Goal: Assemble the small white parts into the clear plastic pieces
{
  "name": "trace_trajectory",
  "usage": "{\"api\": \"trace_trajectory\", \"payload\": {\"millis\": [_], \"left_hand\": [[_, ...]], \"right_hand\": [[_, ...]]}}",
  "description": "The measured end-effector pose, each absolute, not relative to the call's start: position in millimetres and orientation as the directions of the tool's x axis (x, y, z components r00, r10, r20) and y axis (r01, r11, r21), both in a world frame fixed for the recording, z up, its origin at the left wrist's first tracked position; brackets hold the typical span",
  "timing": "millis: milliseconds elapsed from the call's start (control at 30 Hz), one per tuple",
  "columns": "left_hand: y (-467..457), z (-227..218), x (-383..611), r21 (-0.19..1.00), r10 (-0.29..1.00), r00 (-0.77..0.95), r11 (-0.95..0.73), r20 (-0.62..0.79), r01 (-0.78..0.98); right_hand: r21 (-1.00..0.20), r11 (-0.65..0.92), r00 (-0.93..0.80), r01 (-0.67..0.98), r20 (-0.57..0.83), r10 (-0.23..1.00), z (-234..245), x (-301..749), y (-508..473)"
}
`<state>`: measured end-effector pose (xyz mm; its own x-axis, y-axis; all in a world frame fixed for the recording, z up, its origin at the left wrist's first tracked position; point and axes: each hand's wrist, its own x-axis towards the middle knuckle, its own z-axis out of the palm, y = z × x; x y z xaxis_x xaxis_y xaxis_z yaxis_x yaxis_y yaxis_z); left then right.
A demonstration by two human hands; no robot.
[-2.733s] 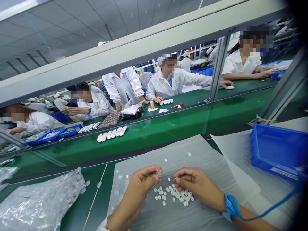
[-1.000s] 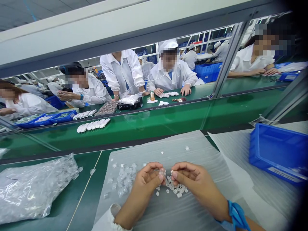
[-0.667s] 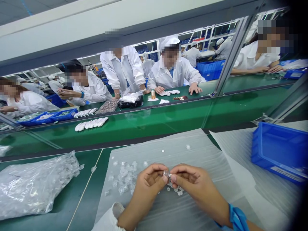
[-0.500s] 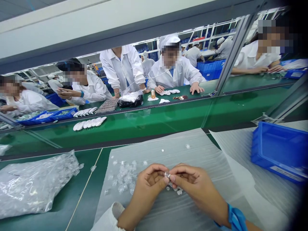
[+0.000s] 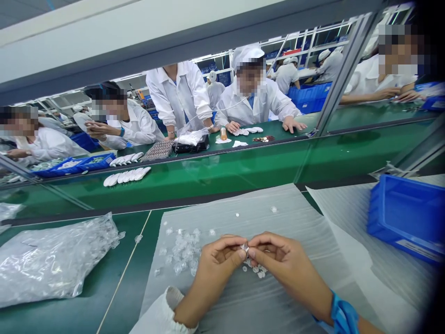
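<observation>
Clear plastic piece (image 5: 245,248) is pinched narrowly between the left hand (image 5: 212,278) and right hand (image 5: 285,264). More clear pieces (image 5: 184,253) are heaped near the foam sheet's (image 5: 278,218) left edge; few white discs (image 5: 256,270) remain beside the hands.

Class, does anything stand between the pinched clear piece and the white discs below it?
Nothing visible does. The small clear piece, pinched by the left hand and right hand, sits just above the white discs on the foam sheet.
</observation>
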<state>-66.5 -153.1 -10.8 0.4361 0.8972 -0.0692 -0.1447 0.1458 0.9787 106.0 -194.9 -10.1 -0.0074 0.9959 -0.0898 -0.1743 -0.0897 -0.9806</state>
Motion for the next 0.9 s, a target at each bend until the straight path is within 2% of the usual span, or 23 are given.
{"api": "trace_trajectory", "payload": {"millis": [300,533,733,900], "left_hand": [[-152.7,-8.9,-65.3,0.982,0.899,0.437,0.114,-0.038,-0.149],[-153.2,-4.3,-64.2,0.995,0.920,0.391,0.024,0.017,-0.101],[-155.6,-5.8,-64.7,0.992,0.916,0.401,0.062,-0.014,-0.106],[-155.9,-5.9,-65.4,0.989,0.910,0.414,0.063,-0.003,-0.131]], "right_hand": [[-0.975,-0.116,-0.021,-0.187,-0.115,0.993,-12.8,108.2,-194.3],[-0.984,-0.066,-0.087,-0.167,-0.052,0.995,-8.4,107.0,-195.3],[-0.980,-0.093,-0.051,-0.176,-0.085,0.995,-14.7,106.0,-196.3],[-0.995,-0.001,-0.009,-0.097,0.000,1.000,-14.1,106.5,-199.2]]}}
